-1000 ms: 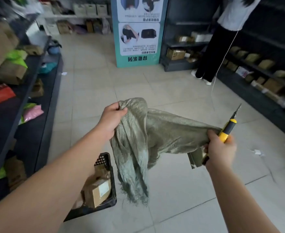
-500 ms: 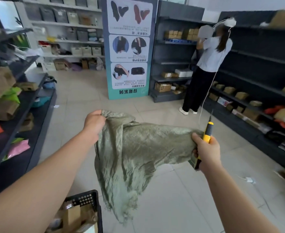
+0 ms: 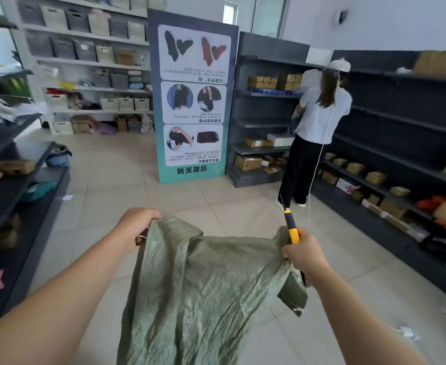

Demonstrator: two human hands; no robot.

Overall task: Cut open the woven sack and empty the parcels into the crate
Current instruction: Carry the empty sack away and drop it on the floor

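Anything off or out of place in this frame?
The standing banner is upside down: its text and pictures are inverted. Paper scraps lie on the floor. The right hand grips a sack corner together with the yellow-handled knife, tip exposed and pointing up, which looks awkward.

Tall poster stand (image 3: 193,101), person in pale shirt (image 3: 321,114) at dark shelving (image 3: 400,119), tiled floor (image 3: 121,177)

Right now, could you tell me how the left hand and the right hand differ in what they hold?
The left hand grips only the sack; the right hand grips the sack plus a yellow-handled cutter. The left hand sits higher in view than the right hand. Both hold the sack's edge.
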